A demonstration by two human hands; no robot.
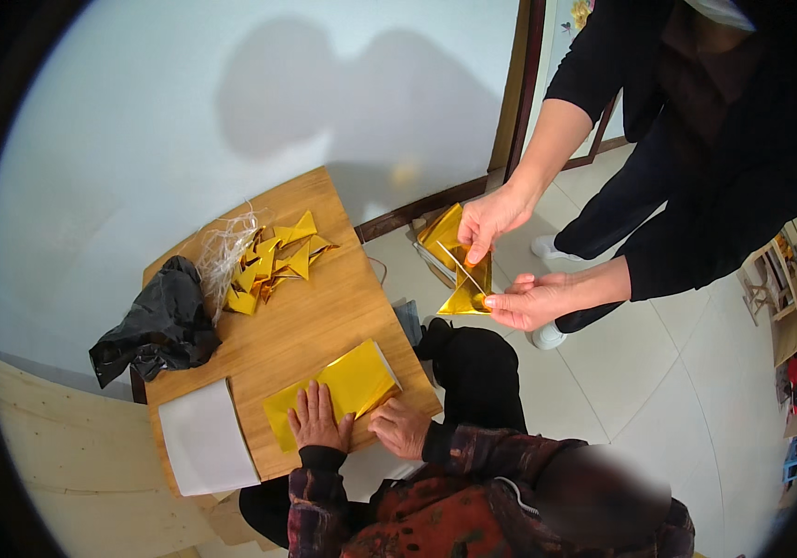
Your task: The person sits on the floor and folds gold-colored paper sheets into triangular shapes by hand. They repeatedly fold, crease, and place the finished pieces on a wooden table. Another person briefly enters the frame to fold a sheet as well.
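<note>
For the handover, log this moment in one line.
Seated person: left hand flat on gold sheet; right hand at its edge; Standing person: hands hold gold foil; Table: gold pieces

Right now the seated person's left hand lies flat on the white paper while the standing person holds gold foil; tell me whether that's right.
Wrong surface: the head view shows the seated person's left hand flat on the gold sheet, not the white paper. The standing person does hold gold foil.

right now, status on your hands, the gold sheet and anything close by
Left hand flat on gold sheet; right hand curled at its edge. Sheet on wooden table. White stack beside it, apart. Co-worker's hands hold another gold piece.
</note>
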